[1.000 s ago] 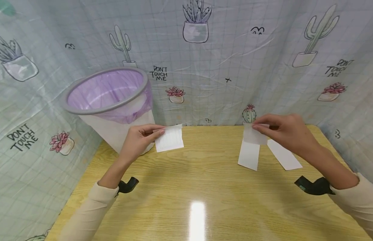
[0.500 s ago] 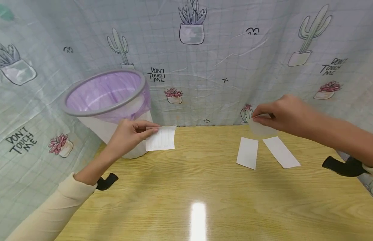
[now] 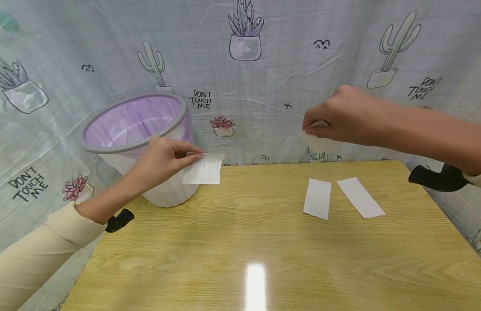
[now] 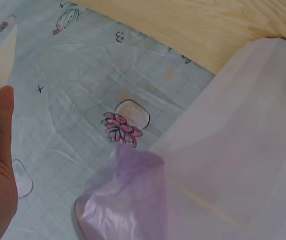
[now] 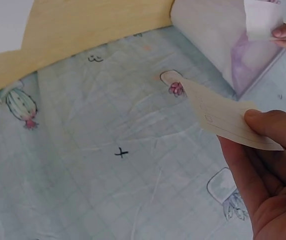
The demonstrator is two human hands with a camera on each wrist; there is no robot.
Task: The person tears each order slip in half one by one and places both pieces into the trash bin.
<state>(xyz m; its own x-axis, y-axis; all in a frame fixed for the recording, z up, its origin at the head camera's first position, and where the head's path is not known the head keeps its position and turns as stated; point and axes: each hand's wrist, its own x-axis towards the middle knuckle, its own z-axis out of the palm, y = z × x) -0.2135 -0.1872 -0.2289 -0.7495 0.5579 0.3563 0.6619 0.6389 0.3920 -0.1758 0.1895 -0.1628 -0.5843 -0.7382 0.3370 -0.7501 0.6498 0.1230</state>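
Note:
My left hand pinches a lined piece of paper by its edge, in front of the trash can. Raised at the right, my right hand holds another piece of paper between thumb and fingers; the right wrist view shows faint lines on it. Two white paper strips, one upright and one slanted, lie on the table below that hand. In the left wrist view, the left hand and its paper show only at the left edge.
The white trash can has a grey rim and a purple bag lining it, and stands at the table's back left. Behind the wooden table hangs a curtain printed with cacti. A bright reflection lies on the tabletop.
My right hand has lifted its paper up off the strips and moved left. My left hand has shifted left and slightly up with its paper, closer to the trash can.

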